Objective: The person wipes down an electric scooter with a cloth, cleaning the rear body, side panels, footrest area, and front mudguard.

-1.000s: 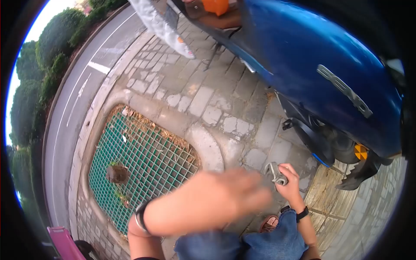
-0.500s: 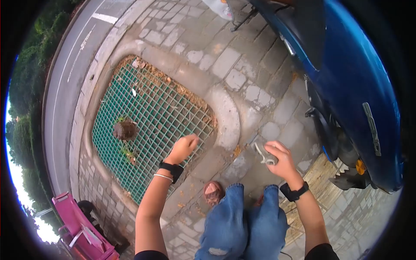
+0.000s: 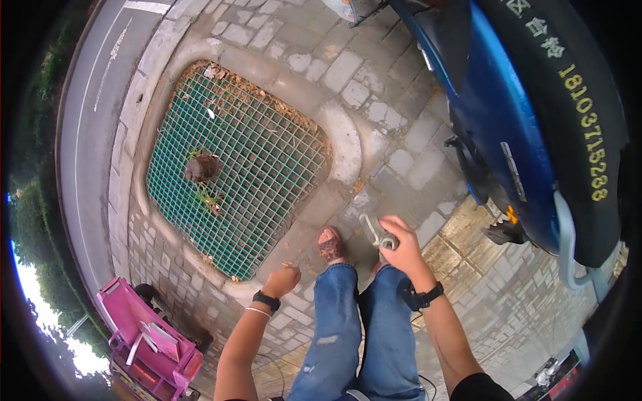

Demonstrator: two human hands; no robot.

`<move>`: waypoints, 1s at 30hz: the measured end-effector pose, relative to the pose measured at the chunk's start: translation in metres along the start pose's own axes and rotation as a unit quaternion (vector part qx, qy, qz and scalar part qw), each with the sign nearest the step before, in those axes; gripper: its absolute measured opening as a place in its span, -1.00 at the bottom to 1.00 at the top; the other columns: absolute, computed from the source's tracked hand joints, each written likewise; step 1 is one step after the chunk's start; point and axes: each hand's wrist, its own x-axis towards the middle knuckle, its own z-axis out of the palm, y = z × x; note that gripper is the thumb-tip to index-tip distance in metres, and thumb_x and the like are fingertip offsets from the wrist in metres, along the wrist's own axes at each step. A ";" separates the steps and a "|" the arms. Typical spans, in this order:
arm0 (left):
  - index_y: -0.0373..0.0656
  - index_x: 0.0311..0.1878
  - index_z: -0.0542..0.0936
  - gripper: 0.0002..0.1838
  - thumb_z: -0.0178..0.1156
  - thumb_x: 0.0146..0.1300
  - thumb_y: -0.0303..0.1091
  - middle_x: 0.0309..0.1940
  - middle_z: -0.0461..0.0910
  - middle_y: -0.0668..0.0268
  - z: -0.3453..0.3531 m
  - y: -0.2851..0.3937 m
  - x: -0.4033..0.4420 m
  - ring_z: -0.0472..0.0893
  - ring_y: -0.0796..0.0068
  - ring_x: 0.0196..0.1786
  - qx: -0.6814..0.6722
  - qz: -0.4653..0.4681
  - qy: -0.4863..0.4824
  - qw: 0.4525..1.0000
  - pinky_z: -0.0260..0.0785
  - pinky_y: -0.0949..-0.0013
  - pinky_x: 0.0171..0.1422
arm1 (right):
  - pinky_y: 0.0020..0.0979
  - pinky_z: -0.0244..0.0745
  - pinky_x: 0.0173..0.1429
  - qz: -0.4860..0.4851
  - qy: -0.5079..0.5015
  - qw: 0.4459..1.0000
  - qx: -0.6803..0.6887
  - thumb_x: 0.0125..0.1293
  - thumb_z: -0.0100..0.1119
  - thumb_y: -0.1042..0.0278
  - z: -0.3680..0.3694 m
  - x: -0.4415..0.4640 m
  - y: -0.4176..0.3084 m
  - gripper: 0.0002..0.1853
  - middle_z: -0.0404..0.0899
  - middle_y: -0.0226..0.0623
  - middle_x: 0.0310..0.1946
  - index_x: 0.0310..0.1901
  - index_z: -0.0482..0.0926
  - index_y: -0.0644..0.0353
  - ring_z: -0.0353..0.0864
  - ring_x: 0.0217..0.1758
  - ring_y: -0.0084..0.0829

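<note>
The left hand (image 3: 282, 281) has shifted from over the green grid (image 3: 255, 175) to over rough paving (image 3: 295, 306), fingers curled (contents cannot be told). Well apart, the right hand (image 3: 402, 251) grips a grey, looped coil (image 3: 384, 238) near the faded denim jeans (image 3: 393, 311).

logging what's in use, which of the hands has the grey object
The right hand: the grey object sticks out from its grip. The left hand, nearer the green grating, shows nothing held.
</note>
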 end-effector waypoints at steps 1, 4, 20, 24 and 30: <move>-0.15 -0.26 0.55 -0.70 -0.10 0.28 -0.17 -0.30 0.61 0.06 0.000 0.007 -0.012 0.59 0.00 -0.21 -0.010 -0.021 -0.003 1.000 0.41 0.02 -0.14 | -0.34 0.45 -0.04 0.001 -0.002 1.000 -0.006 -0.10 0.22 0.57 -0.005 -0.011 -0.009 -0.60 0.52 -0.17 -0.17 -0.11 0.54 0.26 0.55 -0.10 -0.13; -0.16 -0.25 0.55 -0.70 -0.07 0.30 -0.16 -0.38 0.61 0.09 -0.005 0.033 -0.042 0.60 0.05 -0.27 -0.023 0.005 0.026 0.999 0.42 0.05 -0.20 | -0.34 0.40 0.05 0.052 -0.013 0.999 -0.002 -0.12 0.19 0.60 -0.021 -0.046 -0.027 -0.57 0.52 -0.16 -0.18 -0.09 0.51 0.31 0.52 -0.06 -0.16; -0.15 0.20 0.32 -0.66 -0.13 0.44 -0.26 -0.05 0.43 0.38 -0.163 0.201 -0.088 0.44 0.61 -0.02 -0.655 0.100 -0.030 0.748 0.32 0.47 0.09 | -0.39 0.37 0.06 0.076 0.058 0.993 0.074 -0.10 0.12 0.62 -0.023 -0.019 -0.208 -0.55 0.48 -0.14 -0.14 -0.04 0.47 0.34 0.50 -0.04 -0.19; -0.20 0.12 0.39 -0.71 -0.05 0.40 -0.33 -0.14 0.46 0.38 -0.213 0.217 -0.085 0.43 0.64 -0.10 -0.659 0.123 0.046 0.740 0.30 0.52 0.01 | -0.36 0.37 0.07 0.072 0.097 0.991 0.055 -0.04 0.16 0.57 -0.030 0.015 -0.214 -0.52 0.46 -0.08 -0.08 0.02 0.46 0.32 0.48 0.01 -0.13; -0.21 0.06 0.47 -0.75 0.01 0.34 -0.46 -0.13 0.50 0.42 -0.258 0.228 -0.057 0.44 0.68 -0.09 -0.636 0.062 0.064 0.766 0.28 0.58 0.01 | -0.39 0.28 0.20 0.147 -0.023 0.969 0.199 0.14 0.31 0.30 -0.059 0.078 -0.200 -0.35 0.42 -0.15 0.04 0.23 0.29 0.32 0.40 0.12 -0.38</move>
